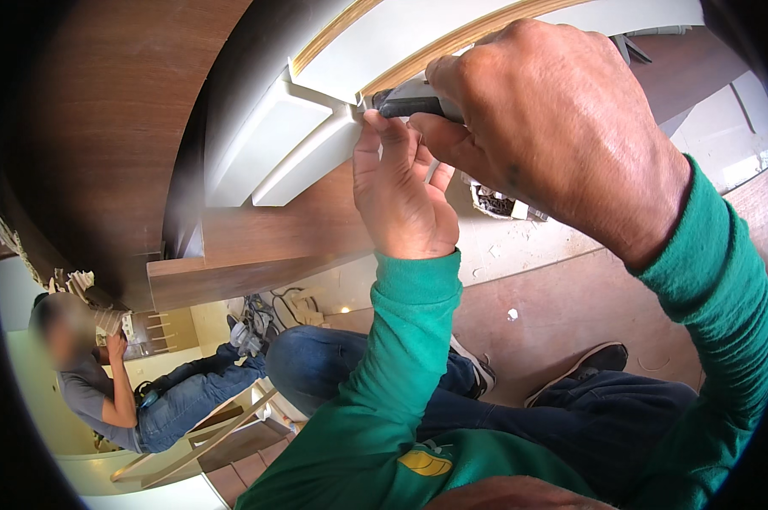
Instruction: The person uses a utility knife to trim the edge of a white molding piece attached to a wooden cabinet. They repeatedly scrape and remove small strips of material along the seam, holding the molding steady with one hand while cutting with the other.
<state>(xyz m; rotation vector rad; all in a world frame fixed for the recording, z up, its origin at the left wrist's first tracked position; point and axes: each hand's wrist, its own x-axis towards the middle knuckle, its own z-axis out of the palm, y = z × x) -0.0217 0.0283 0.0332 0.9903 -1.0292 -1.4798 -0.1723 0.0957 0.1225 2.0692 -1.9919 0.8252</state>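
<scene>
Here's the right hand, grip clenched round a compact grey-and-black handheld tool, its nose close by the corner of a white, wood-edged panel. The left hand crowds that nose, though whether it pinches anything, I can't tell. The tool looks light and stiff, best held round its body.

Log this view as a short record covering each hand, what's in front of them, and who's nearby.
Right hand: gripping a grey and black tool, exact kind unclear
Left hand: raised, fingertips close to the tool's tip
In front: white panels, pale wood edging
Below panels: brown board
Nearby: co-worker in grey shirt, lower left
</scene>
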